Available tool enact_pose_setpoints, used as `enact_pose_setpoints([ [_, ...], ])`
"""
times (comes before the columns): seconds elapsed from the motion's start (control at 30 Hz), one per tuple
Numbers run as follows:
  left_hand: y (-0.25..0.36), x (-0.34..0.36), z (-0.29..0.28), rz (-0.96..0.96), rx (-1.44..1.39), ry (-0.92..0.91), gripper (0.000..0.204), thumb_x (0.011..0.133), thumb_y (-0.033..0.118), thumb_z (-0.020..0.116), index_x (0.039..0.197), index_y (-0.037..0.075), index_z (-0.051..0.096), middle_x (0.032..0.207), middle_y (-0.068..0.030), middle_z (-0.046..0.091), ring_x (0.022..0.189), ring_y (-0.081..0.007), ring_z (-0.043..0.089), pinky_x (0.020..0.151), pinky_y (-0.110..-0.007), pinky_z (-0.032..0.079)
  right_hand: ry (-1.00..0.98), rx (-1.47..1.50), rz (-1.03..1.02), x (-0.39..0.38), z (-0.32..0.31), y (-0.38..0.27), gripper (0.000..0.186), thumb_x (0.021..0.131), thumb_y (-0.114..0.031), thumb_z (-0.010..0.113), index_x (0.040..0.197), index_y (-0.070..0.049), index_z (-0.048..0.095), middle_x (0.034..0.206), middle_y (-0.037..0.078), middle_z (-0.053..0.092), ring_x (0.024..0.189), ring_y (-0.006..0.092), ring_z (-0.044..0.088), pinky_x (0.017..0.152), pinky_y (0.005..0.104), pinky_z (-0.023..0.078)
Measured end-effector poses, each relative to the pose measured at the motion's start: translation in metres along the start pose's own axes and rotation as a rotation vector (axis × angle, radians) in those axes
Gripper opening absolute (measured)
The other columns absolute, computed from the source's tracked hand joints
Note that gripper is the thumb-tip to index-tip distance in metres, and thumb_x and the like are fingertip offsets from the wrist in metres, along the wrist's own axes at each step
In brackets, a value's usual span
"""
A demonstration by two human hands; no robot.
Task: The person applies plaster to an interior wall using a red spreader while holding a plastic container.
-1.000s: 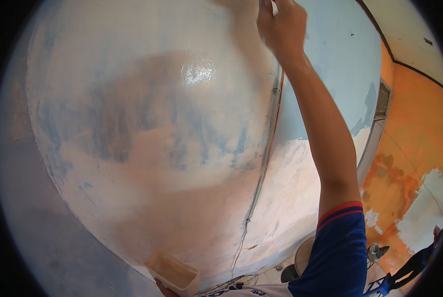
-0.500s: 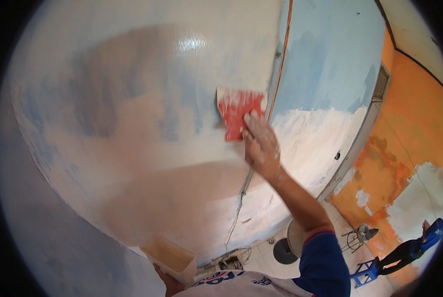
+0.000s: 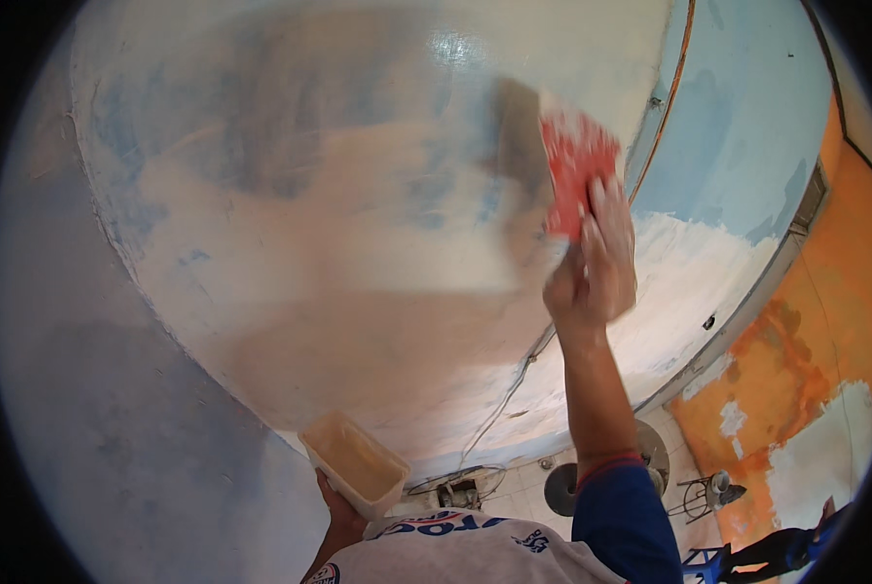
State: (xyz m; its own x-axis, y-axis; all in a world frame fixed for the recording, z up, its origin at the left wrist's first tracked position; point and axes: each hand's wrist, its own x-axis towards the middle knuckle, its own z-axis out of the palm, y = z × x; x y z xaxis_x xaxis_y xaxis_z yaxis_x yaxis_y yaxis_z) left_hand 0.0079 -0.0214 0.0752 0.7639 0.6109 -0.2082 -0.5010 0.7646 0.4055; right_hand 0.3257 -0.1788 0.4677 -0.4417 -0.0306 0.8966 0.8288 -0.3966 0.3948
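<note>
My right hand (image 3: 601, 268) is closed on a red putty spreader (image 3: 580, 165) smeared with whitish paste. The spreader is raised in front of the patchy white-and-blue wall (image 3: 358, 243), near its right corner. A broad shadow falls on the wall to its left, so the blade looks lifted off the surface. Low down by my shirt, my left hand (image 3: 338, 511) grips a pale rectangular tub (image 3: 392, 494) from its near left side. Cream-coloured paste lies inside the tub. Most of my left fingers are hidden beneath it.
An orange conduit (image 3: 671, 88) runs down the wall corner, with a loose cable (image 3: 499, 409) below. On the floor stand a dark round disc (image 3: 560, 489) and a metal stand (image 3: 694, 501). At the lower right, a person (image 3: 781, 555) is beside a blue stool (image 3: 705, 565).
My right hand has drawn the spreader away from the wall, and its shadow has widened. The view has shifted left, and the tub now shows more of its inside.
</note>
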Motion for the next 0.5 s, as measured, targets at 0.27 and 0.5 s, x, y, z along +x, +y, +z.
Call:
enact_pose_setpoints([
  [0.27, 0.036, 0.000, -0.019, -0.048, -0.020, -0.020, 0.073, 0.102, 0.070, 0.032, 0.155, 0.021, 0.039, 0.154, -0.0067, 0.048, 0.137, -0.0308, 0.049, 0.115, -0.049, 0.042, -0.176, -0.048, -0.006, 0.005, 0.060, -0.025, 0.009, 0.089, 0.002, 0.071, 0.097, 0.001, 0.069, 0.118, 0.022, 0.072, 0.117, 0.0379, 0.068, 0.098, 0.0487, 0.056],
  [0.5, 0.052, 0.006, 0.009, -0.007, -0.027, -0.050, 0.066, 0.102, 0.064, 0.038, 0.147, 0.017, 0.048, 0.140, -0.0069, 0.058, 0.127, -0.0295, 0.058, 0.105, -0.051, 0.049, -0.404, 0.054, 0.099, -0.106, 0.006, -0.097, 0.007, 0.088, 0.003, 0.072, 0.093, 0.001, 0.067, 0.117, 0.021, 0.073, 0.113, 0.0382, 0.070, 0.098, 0.0497, 0.056],
])
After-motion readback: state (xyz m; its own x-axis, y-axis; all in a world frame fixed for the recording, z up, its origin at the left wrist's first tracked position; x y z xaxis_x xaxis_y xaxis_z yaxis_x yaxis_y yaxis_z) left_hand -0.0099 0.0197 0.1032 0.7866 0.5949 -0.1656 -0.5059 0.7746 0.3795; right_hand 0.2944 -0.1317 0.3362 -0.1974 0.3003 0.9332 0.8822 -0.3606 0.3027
